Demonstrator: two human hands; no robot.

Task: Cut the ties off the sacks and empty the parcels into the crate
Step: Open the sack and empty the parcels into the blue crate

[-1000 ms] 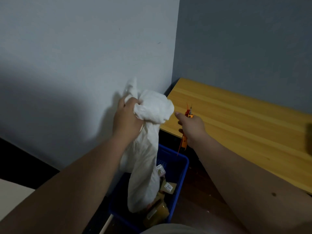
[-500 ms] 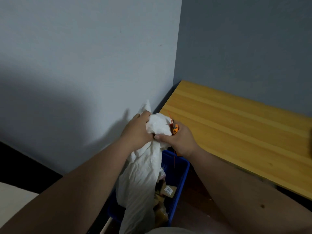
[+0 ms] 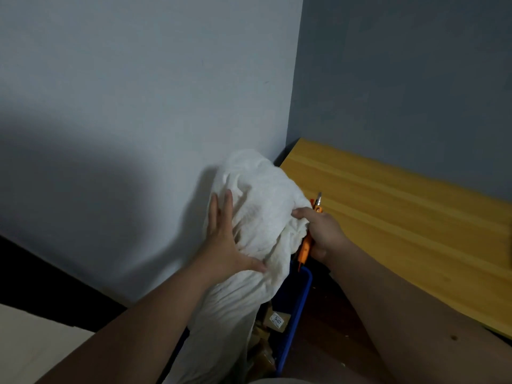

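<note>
A white cloth sack (image 3: pixel 257 206) hangs bunched above the blue crate (image 3: pixel 297 309), its lower end draped into the crate. My left hand (image 3: pixel 224 239) lies flat on the sack's left side with fingers spread. My right hand (image 3: pixel 318 234) pinches the sack's right edge between thumb and forefinger while it also holds the orange cutters (image 3: pixel 306 245), whose metal tip sticks up above the knuckles. Brown parcels (image 3: pixel 277 321) with white labels lie inside the crate, partly hidden by the sack.
A yellow wooden tabletop (image 3: pixel 401 217) runs along the right, its corner close to the sack. A pale wall stands right behind the sack, a grey wall behind the table. A light surface (image 3: pixel 30 345) shows at the lower left. Dark floor lies beside the crate.
My left hand has let go of the sack's bunched top and now lies flat on it. The sack has spread wider and risen, and my right hand still pinches its edge.
</note>
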